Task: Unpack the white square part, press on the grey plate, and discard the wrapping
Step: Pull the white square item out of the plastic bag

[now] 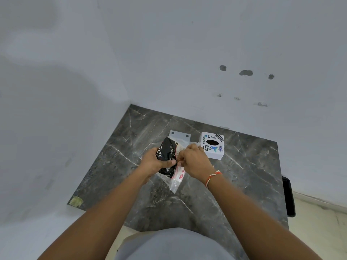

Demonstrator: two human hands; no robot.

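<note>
Over the dark marble table [244, 166], both hands, left [155, 162] and right [193, 160], pinch the black-and-clear wrapping [169, 152].

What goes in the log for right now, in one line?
step: unwrapping | left hand: holds black bag | right hand: pulls clear wrapping | grey plate: bare on table

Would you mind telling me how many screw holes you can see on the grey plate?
2: one hole near the left corner of the grey plate, one hole near its right corner. The black wrapping covers the plate's lower part, perhaps hiding more.
</note>
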